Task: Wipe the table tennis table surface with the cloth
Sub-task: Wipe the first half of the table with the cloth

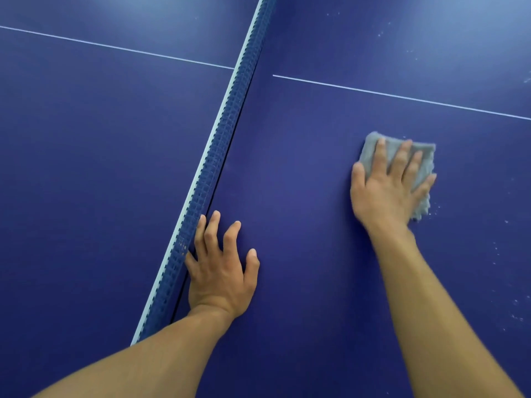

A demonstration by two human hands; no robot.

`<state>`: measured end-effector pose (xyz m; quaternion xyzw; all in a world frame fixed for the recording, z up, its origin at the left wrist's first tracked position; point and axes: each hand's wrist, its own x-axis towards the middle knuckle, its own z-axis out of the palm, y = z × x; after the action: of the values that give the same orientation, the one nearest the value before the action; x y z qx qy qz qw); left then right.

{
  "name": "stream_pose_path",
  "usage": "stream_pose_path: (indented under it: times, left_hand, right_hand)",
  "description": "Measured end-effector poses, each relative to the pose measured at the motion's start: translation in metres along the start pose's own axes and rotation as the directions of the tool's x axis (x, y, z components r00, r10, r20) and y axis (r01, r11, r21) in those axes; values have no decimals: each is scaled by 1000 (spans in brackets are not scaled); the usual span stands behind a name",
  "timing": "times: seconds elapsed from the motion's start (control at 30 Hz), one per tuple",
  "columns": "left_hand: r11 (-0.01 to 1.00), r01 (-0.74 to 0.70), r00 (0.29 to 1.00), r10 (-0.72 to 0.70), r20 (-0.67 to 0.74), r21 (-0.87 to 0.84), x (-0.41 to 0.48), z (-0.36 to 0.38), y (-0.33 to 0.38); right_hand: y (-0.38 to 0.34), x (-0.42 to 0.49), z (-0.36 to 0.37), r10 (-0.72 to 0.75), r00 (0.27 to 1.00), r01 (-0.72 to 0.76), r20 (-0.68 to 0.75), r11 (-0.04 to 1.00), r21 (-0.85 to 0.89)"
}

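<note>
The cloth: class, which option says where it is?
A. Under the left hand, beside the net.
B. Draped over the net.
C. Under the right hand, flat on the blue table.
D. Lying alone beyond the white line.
C: the grey cloth lies on the table beneath the spread fingers of the right hand, while the left hand rests bare beside the net.

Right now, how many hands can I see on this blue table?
2. The left hand rests spread on the table tennis table, against the net. The right hand lies flat on the grey cloth, farther right. None seems hidden.
</note>
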<state>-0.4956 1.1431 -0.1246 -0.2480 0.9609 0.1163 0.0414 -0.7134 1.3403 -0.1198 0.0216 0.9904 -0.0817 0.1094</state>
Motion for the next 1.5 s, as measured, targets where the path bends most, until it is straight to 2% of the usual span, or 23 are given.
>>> stream_pose_path:
  times: [0.07,0.13,0.27,0.33,0.37,0.47,0.57,0.67,0.7,0.73,0.77,0.83,0.93,1.0,1.03,1.07,1.13,1.23,1.27,1.33,1.37,1.43,1.5]
  left_hand:
    - [1000,-3,1000,3,2,11,0,0,0]
    - [1000,-8,1000,8,0,20,0,0,0]
    - [1000,-2,1000,2,-2,17,-1,-1,1]
    - [1000,-2,1000,2,8,14,-1,-2,2]
    - [1000,-2,1000,2,11,12,-1,-3,2]
    - [1000,-7,1000,6,11,10,-1,-2,1]
    - [1000,-1,1000,1,13,0,-1,0,-1]
    - [1000,-1,1000,1,8,-1,-1,1,-1]
    - [1000,-2,1000,2,7,1,-1,2,-1]
    - [1000,-3,1000,3,8,3,0,2,-2]
    - [1000,-3,1000,3,11,4,0,2,-2]
    - [1000,-4,1000,4,8,2,-1,2,-2]
    - [1000,-6,1000,6,-6,-7,0,3,-2]
    - [1000,-11,1000,11,-10,-18,1,4,-3]
    - [1000,-14,1000,13,-13,-22,1,4,-2]
    - [1000,-14,1000,14,-16,-25,1,4,-2]
    - [999,-15,1000,15,-21,-28,1,4,-2]
    - [999,-22,1000,22,-17,-30,0,5,-3]
    - [999,-24,1000,23,-19,-32,0,5,-4]
    - [999,-21,999,20,-26,-31,-1,4,-4]
    - [999,-21,999,20,-26,-31,-1,4,-3]
    - [999,-21,999,20,-27,-35,-1,4,-4]
    - [999,-20,999,19,-28,-36,-1,4,-4]
  right_hand:
    - [-27,34,-6,0,1000,-1,16,1000,9]
    - [-55,41,-3,-136,990,137,47,990,-18]
    - [-73,-28,18,-523,850,526,56,847,-70]
    - [-54,-77,28,-602,797,604,42,793,-81]
    - [-40,-94,31,-604,796,605,34,792,-80]
    - [3,-88,23,-478,878,479,31,873,-92]
    - [21,-15,2,-166,986,166,8,983,-76]
    - [10,73,-21,132,990,-132,-39,991,9]
    - [0,93,-27,170,985,-169,-27,985,24]
    - [-13,103,-29,148,989,-147,-11,989,22]
    - [-28,104,-27,64,998,-64,3,998,9]
    - [-58,79,-16,-221,974,223,50,974,-31]
    - [-65,-11,12,-603,791,611,103,785,-101]
    - [-34,-79,25,-727,677,736,110,670,-97]
    - [-11,-102,26,-746,657,754,113,651,-87]
    - [14,-113,26,-736,666,745,118,661,-89]
    - [55,-99,14,-659,747,665,95,736,-127]
    - [90,-34,-10,-360,930,367,71,920,-136]
    - [95,-11,-17,-246,968,250,56,962,-112]
    - [87,24,-26,-92,995,94,31,994,-52]
    - [77,32,-27,-59,998,60,24,998,-35]
    - [49,24,-22,-108,994,109,28,993,-47]
    - [31,-15,-8,-315,947,319,59,943,-93]
